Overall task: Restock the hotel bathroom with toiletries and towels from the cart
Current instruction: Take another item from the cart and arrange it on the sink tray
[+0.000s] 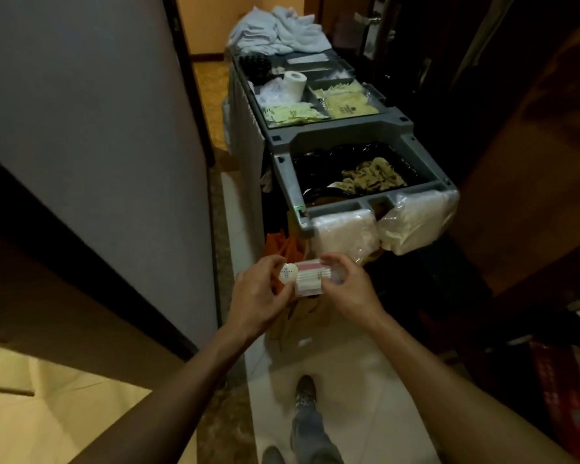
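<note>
A grey wall panel (98, 128) rises on my left, a dark wooden door (533, 162) on my right. Below me, 2 shoes (305, 390) stand on pale floor tiles (365, 380), with a red carton (570, 390) nearby.

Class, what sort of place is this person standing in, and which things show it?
Probably a hotel hallway or room entrance: a housekeeping cart carries trays of toiletry sachets, a toilet paper roll and a heap of towels. The left hand and right hand hold toiletry packets.
</note>
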The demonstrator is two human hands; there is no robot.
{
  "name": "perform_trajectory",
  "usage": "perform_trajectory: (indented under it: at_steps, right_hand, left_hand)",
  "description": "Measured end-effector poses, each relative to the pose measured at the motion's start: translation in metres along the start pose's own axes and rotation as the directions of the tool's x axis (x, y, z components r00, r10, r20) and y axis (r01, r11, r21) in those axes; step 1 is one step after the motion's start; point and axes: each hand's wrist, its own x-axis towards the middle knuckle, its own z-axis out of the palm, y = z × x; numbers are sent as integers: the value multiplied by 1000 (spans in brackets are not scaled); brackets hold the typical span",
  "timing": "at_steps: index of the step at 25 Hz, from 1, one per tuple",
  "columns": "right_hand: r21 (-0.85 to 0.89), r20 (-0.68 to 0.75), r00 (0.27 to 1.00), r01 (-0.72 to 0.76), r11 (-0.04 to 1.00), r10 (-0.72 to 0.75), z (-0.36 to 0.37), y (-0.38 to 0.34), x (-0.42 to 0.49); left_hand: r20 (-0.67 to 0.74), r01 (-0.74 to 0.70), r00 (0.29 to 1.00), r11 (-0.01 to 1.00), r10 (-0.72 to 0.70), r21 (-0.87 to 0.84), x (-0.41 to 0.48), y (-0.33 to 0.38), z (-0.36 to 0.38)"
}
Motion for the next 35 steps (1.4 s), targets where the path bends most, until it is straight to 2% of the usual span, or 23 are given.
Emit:
perform_trajectory:
  at_steps: [8,15,20,25,28,35]
  right_hand:
    - [-22,82,996,29,999,-27,25,-21,-45]
    - [-23,284,955,93,995,-82,54,-27,-50]
    - [-43,406,912,83,996,-58,73,-14,-58]
    - [-47,488,872,82,996,-48,100,-7,-72]
    - [-56,555,830,96,994,-49,122,-9,-86]
    - [-66,734,674,187,980,-79,184,-30,-118]
  left_hand:
    - [-95,48,994,999,-47,5,-61,-1,-25]
    - [-197,193,963,981,-186,17,-106,-6,-49]
    - [-283,320,914,945,-291,64,-141,-1,-47]
    - [-396,483,816,873,-421,67,-193,1,-50]
    - [-455,540,771,836,-446,95,-224,-2,-60]
    - [-585,654,631,755,-509,50,-278,-17,-95]
